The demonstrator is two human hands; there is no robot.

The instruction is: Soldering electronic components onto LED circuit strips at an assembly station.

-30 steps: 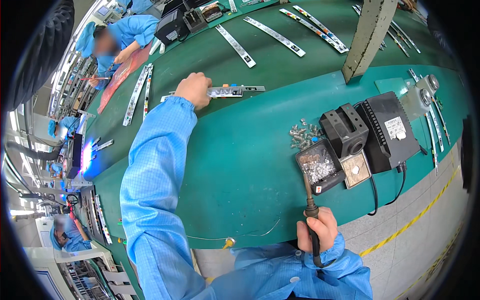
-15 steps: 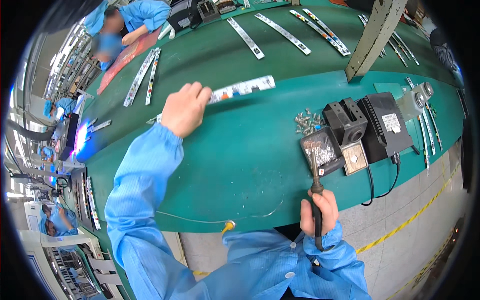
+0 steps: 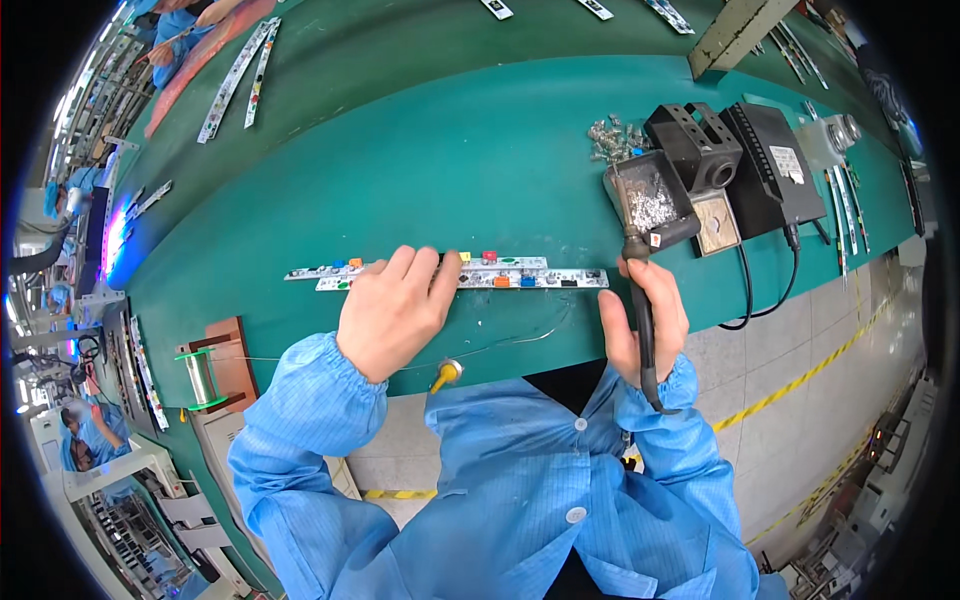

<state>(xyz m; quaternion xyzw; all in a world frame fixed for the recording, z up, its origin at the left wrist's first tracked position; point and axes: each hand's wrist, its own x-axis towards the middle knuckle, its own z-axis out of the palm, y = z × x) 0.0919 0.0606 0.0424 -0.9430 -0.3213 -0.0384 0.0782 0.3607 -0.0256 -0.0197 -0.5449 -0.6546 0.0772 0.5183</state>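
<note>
Two long, narrow white circuit board strips lie side by side across the green bench. The far strip (image 3: 520, 263) carries small yellow and red parts. Orange, blue and black parts sit on the near strip (image 3: 575, 281). My left hand (image 3: 395, 315) is closed over the strips, its fingers bent down on them and hiding their left middle. In my right hand (image 3: 665, 310) is a soldering iron (image 3: 645, 330) with a black handle. The iron points away from me, its tip over a black tray (image 3: 683, 232) holding silvery solder scraps.
Beside the tray stand a black iron stand (image 3: 690, 145), a sponge dish (image 3: 716, 225), and a black soldering station (image 3: 770, 165). Small metal parts (image 3: 612, 138) lie behind. A solder wire spool (image 3: 202, 380) is at left; a yellow-tipped piece (image 3: 446, 376) sits at the edge.
My left hand has brought a strip back toward me and down to the bench, where two strips now lie together. The view has tilted lower. My right hand still holds the soldering iron.
</note>
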